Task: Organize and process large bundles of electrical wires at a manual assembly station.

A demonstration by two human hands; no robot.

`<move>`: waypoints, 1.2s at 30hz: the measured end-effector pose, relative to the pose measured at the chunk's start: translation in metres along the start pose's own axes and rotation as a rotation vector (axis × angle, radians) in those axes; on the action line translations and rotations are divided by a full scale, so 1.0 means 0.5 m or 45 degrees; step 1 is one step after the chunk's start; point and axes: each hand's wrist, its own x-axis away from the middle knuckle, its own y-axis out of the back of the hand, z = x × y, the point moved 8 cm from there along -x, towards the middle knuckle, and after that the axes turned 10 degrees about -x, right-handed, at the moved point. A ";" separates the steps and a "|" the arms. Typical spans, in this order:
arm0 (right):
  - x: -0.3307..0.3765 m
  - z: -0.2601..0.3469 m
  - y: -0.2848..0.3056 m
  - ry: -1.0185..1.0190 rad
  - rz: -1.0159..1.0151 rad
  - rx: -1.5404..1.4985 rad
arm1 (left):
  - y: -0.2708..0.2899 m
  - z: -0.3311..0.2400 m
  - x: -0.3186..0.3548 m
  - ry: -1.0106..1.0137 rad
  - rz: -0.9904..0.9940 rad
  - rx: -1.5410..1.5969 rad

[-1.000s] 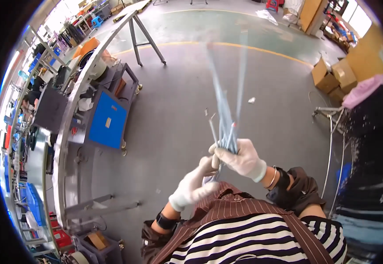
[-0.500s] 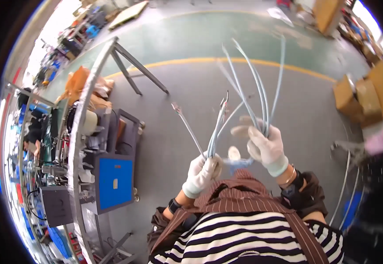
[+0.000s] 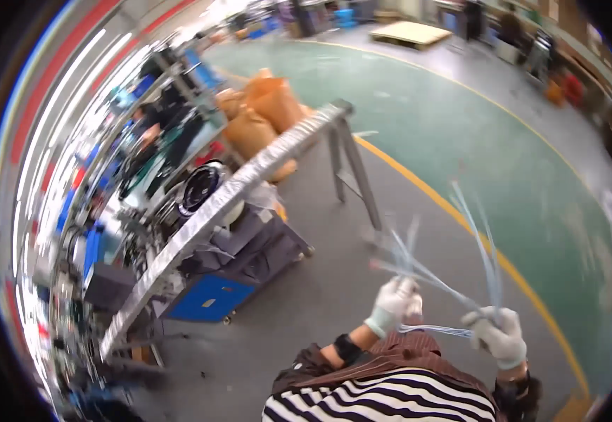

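My left hand [image 3: 392, 305], in a white glove, is closed round one end of a bunch of thin pale blue-grey cables, whose tips fan out blurred above my fingers. My gloved right hand [image 3: 501, 337] grips another part of the cables [image 3: 489, 264], with long ends standing up from it. Slack lengths of cable [image 3: 436, 329] run between my two hands, close to the front of my striped clothing. One cable slants across from my left hand's bunch toward my right hand. Motion smears the cable tips, so their ends cannot be made out.
A long foil-wrapped beam on legs [image 3: 228, 214] crosses my left side. Below it is a grey wheeled cabinet with a blue panel [image 3: 207, 299]. Brown sacks [image 3: 272, 105] stand behind the beam. A yellow line [image 3: 432, 193] curves over the floor. A pallet [image 3: 409, 33] lies far off.
The view has swung to the left, so the beam, cabinet and sacks now sit nearer the middle. Both hands keep their cables and appear lower and farther right in the picture.
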 end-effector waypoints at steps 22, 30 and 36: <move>-1.685 0.135 0.547 -0.362 0.289 -0.927 | -0.106 -0.618 -1.321 -0.421 -0.421 0.103; -2.318 0.184 0.372 -0.218 0.693 -0.252 | 0.006 -0.829 -1.863 -0.458 0.021 0.010; -2.757 0.240 0.300 -0.216 0.790 -0.418 | 0.143 -1.070 -2.230 -0.643 0.166 -0.205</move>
